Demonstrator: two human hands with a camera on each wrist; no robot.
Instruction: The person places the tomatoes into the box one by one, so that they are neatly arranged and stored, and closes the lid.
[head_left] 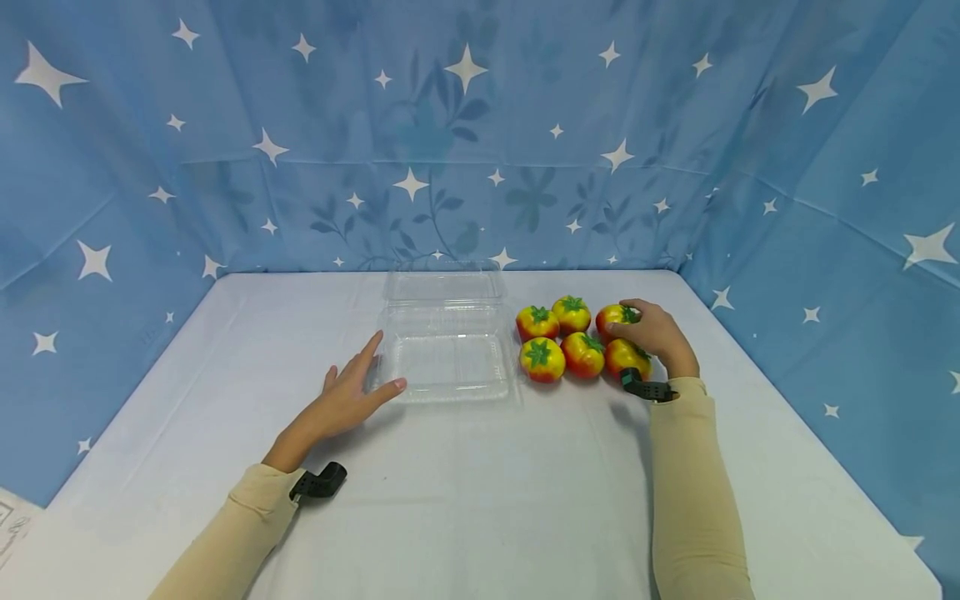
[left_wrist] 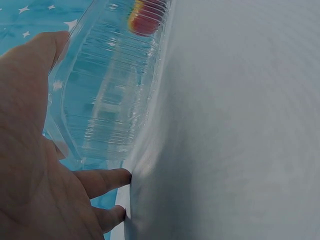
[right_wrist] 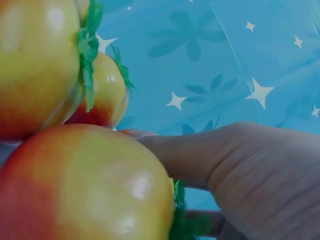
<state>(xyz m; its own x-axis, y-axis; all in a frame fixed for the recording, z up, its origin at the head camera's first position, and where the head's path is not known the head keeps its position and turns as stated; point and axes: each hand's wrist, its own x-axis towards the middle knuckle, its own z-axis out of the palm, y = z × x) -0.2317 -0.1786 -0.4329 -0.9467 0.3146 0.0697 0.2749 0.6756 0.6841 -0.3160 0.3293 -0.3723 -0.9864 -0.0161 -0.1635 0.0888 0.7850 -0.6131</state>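
Note:
My left hand [head_left: 345,400] is at the left side of a clear plastic container [head_left: 450,392], its fingers spread and its thumb by the near left corner. The container's hinged lid [head_left: 444,286] lies folded back behind it. On the right, my right hand [head_left: 656,332] grips the back right tomato [head_left: 609,317], thumb on the near side and fingers over the far side. Another red-and-yellow tomato [head_left: 626,358] sits just under the wrist; in the right wrist view a large tomato [right_wrist: 100,185] hides part of the grip.
More tomatoes with green leafy tops sit between the container and my right hand, among them a front left one [head_left: 542,360]. A white cloth covers the table [head_left: 480,500]. Blue star-patterned curtains [head_left: 465,167] stand behind it and at both sides.

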